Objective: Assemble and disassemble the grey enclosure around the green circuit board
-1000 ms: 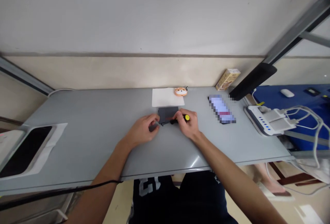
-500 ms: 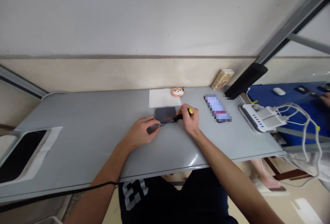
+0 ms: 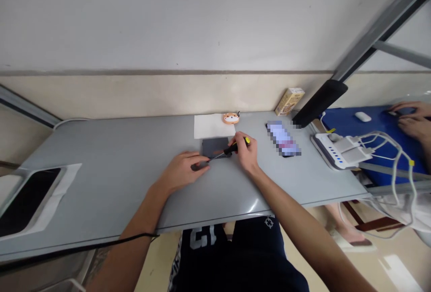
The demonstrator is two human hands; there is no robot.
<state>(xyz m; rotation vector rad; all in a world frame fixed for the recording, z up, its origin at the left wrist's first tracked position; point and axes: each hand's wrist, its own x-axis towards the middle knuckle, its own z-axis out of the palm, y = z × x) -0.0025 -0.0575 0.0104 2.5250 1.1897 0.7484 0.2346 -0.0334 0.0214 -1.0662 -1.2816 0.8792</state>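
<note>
Right hand [image 3: 246, 154] pinches a black screwdriver [image 3: 231, 149] with a yellow end between thumb and fingers, its thin shaft slanting left across a flat dark grey casing [image 3: 215, 146]. Left hand [image 3: 183, 172] lies curled at the casing's near left corner; whether it grips or only steadies the casing cannot be told. The casing sits on the grey bench [image 3: 111, 157], just near of a white paper sheet [image 3: 212, 126]. Its top is on, and no screws or loose parts lie beside it, so nothing looks taken apart so far. The shaft's tip is too small to make out, as is any screw beneath it. To the right, a phone [image 3: 283, 138] is pixelated beyond reading. Another person's hands [image 3: 411, 119] rest well apart on a blue surface.
</note>
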